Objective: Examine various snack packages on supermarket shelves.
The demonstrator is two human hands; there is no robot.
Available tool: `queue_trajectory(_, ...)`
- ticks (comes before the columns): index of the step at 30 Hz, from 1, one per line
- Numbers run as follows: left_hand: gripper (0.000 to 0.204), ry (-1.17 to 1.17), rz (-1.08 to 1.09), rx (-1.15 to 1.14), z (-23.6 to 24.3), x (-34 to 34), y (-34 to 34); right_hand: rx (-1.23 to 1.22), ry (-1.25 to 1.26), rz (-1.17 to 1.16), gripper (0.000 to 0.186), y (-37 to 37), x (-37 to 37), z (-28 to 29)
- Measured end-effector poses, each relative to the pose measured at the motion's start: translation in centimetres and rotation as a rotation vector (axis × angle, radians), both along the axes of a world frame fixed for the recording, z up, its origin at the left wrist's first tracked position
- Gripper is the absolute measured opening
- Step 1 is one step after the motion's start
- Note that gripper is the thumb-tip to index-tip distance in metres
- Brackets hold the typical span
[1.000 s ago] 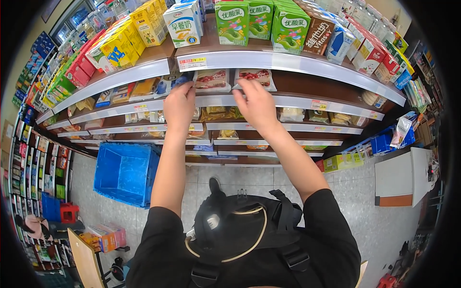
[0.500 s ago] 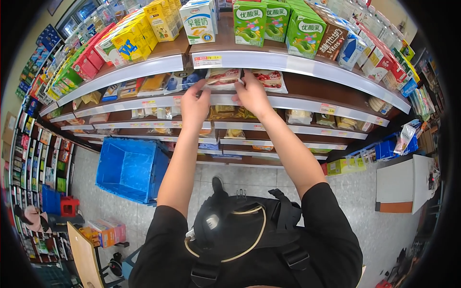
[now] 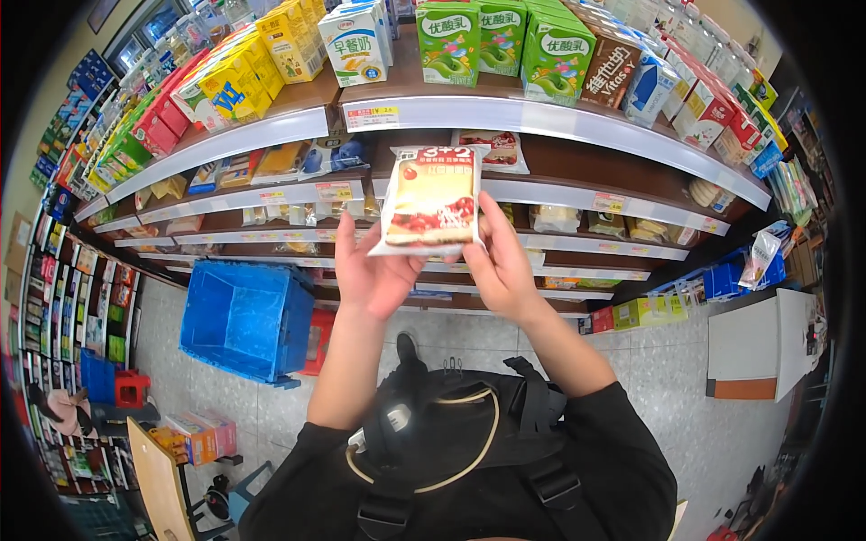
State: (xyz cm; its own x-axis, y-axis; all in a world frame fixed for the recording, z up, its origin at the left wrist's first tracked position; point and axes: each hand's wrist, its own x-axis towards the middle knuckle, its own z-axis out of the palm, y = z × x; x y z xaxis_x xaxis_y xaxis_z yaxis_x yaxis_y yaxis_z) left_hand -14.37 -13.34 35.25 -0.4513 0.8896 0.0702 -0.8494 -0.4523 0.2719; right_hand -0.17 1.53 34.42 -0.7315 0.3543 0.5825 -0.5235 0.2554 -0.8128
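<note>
A packaged sandwich bread (image 3: 434, 200), in a clear wrapper with a red top band and red filling showing, is held up in front of the shelves. My right hand (image 3: 502, 268) grips its lower right edge, thumb on the near side. Turned palm up at the lower left corner, my left hand (image 3: 377, 275) supports the pack from below, its thumb spread away; some of its fingers are hidden behind the wrapper. Behind the held pack, a similar red and white bread pack (image 3: 492, 151) lies on the second shelf.
Milk and drink cartons (image 3: 448, 45) line the top shelf, whose front edge (image 3: 541, 118) juts above the bread shelf. Lower shelves hold more bagged goods (image 3: 555, 219). A blue crate (image 3: 244, 320) sits on the floor at left, with a red stool (image 3: 317, 343) beside it.
Both hands have come back from the second shelf toward me, bringing the sandwich bread out. Its front now faces up toward me, and a similar pack stays behind on the shelf.
</note>
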Motion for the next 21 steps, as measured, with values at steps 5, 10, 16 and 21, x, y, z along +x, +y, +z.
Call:
queue_trajectory(5,0.063,0.223,-0.04,-0.145,2.7,3.4,0.3,0.123,0.017,-0.061,0.057,0.1,3.6,0.6)
queue_trajectory(10,0.068,0.386,0.09,-0.149,3.2,5.3,1.2,0.136,0.032,-0.241,0.049,1.4,4.9,-0.2)
queue_trajectory(16,0.067,0.356,0.091,-0.147,3.4,6.7,2.6,-0.165,0.018,-0.191,0.052,1.2,5.9,-1.0)
queue_trajectory(21,0.063,0.294,0.03,-0.189,2.5,6.6,3.2,-0.352,-0.019,-0.112,0.053,1.2,7.3,0.5)
